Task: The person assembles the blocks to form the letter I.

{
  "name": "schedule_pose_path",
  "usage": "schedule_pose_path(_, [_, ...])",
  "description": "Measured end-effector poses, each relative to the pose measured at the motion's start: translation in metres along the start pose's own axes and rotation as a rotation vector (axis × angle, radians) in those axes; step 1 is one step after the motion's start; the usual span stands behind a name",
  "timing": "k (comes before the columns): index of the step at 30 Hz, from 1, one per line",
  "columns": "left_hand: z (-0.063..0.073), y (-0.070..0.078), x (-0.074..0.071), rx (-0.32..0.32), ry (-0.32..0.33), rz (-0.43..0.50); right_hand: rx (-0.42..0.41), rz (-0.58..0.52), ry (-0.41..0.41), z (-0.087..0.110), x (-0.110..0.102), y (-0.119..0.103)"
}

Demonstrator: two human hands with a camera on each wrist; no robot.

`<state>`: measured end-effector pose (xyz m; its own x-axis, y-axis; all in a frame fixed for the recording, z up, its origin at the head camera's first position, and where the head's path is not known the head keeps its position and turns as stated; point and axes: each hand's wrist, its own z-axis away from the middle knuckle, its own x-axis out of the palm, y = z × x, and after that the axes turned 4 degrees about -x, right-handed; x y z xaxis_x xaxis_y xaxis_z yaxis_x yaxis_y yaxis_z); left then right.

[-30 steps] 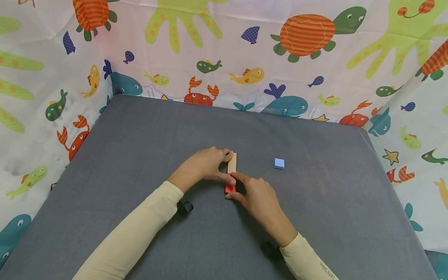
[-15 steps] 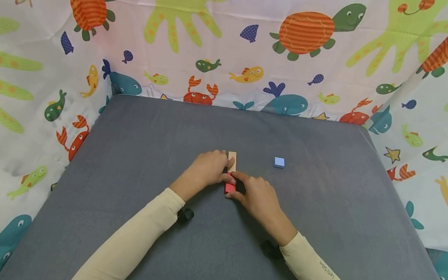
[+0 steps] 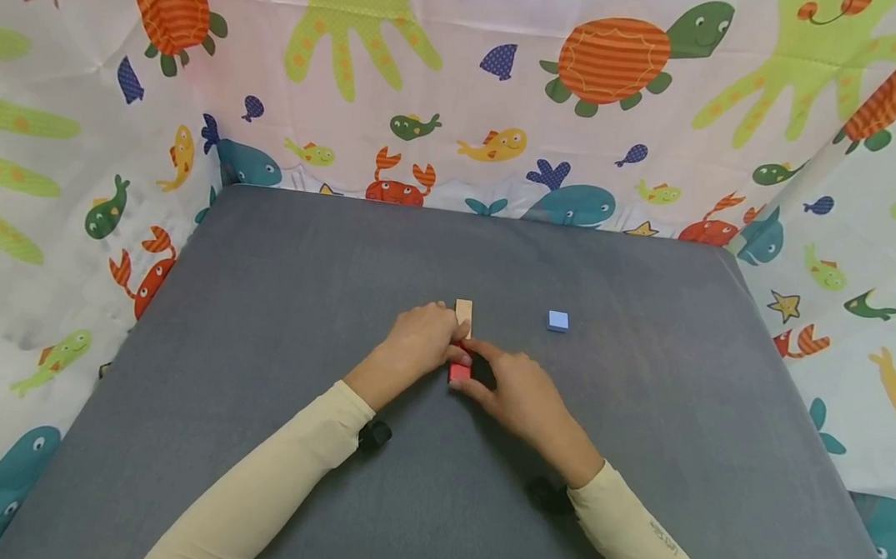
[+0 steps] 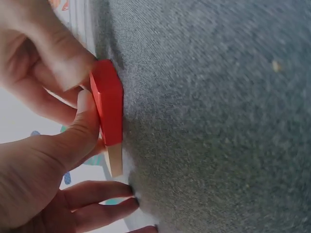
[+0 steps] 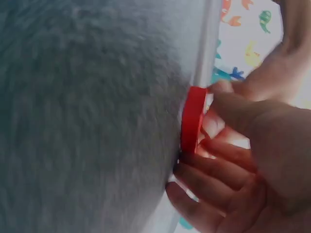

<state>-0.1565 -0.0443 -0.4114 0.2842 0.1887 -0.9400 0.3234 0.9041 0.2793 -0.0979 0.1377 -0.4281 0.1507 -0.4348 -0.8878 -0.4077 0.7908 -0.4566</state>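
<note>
A red block (image 3: 460,373) lies on the grey cloth, lined up end to end with a plain wooden block (image 3: 463,309). My right hand (image 3: 521,391) pinches the red block from the right, thumb at its near end and index finger toward its far end. From the left, my left hand (image 3: 419,337) bends over the place where both blocks meet. Its thumb (image 4: 87,114) presses along the red block in the left wrist view, and its index finger overlaps the wooden one. Fingers partly hide both blocks.
A small blue block (image 3: 558,322) lies apart, right of the hands. Grey cloth (image 3: 306,257) covers the table. A curtain (image 3: 334,133) printed with sea animals stands along the back and both sides.
The left index finger has drawn back from the wooden block's far end toward the red block. The right hand keeps its pinch on the red block.
</note>
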Motion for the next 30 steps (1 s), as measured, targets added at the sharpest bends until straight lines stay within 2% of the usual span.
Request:
schedule_pose_path(4, [-0.001,0.001,0.0,-0.018,-0.001,0.016,0.043,-0.075,0.069,0.0,-0.018,0.017])
schedule_pose_path(6, [-0.001,0.0,0.0,-0.028,0.001,0.035,0.102,-0.039,0.117,-0.001,-0.03,0.029])
schedule_pose_path(9, [-0.002,-0.001,0.0,-0.039,0.007,0.044,0.193,0.069,0.165,-0.003,-0.046,0.048])
schedule_pose_path(13, [-0.001,-0.002,0.001,-0.042,-0.002,0.033,0.278,0.174,0.15,-0.007,-0.055,0.07])
schedule_pose_path(18, [-0.001,-0.001,0.002,-0.015,-0.018,0.006,0.319,0.198,0.138,-0.012,-0.052,0.083])
schedule_pose_path(23, [-0.001,0.0,0.001,-0.01,-0.023,-0.005,0.316,0.19,0.142,-0.023,-0.049,0.086])
schedule_pose_path(30, [0.002,-0.002,0.002,-0.013,-0.003,0.003,0.182,0.107,0.092,-0.046,-0.044,0.081])
